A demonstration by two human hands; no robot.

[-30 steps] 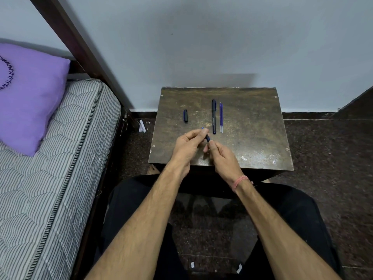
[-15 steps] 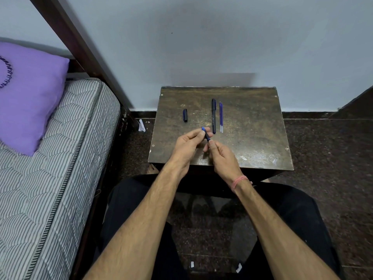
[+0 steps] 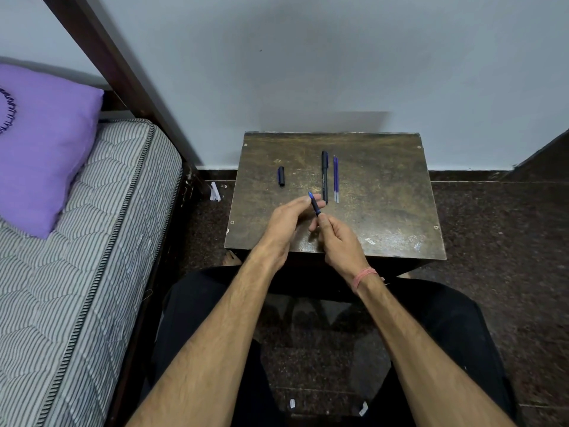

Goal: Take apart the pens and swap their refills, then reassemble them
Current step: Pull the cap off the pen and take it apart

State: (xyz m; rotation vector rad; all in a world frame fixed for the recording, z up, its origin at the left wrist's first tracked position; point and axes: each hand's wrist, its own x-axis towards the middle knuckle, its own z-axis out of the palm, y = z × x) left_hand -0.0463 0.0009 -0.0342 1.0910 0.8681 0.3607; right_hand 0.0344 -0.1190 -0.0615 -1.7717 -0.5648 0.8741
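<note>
Both hands pinch one dark pen barrel (image 3: 314, 204) above the table (image 3: 385, 211) – right hand (image 3: 340, 245) at its near end, left hand (image 3: 288, 224) fingers curled around its middle; bare tabletop lies right of them

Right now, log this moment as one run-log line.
left hand: steadies pen tip | right hand: grips pen | table: cap, black pen, refills

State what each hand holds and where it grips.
Both hands share one dark pen: the right hand pinches its lower end, the left hand has fingertips at its upper part, below the blue tip.
</note>
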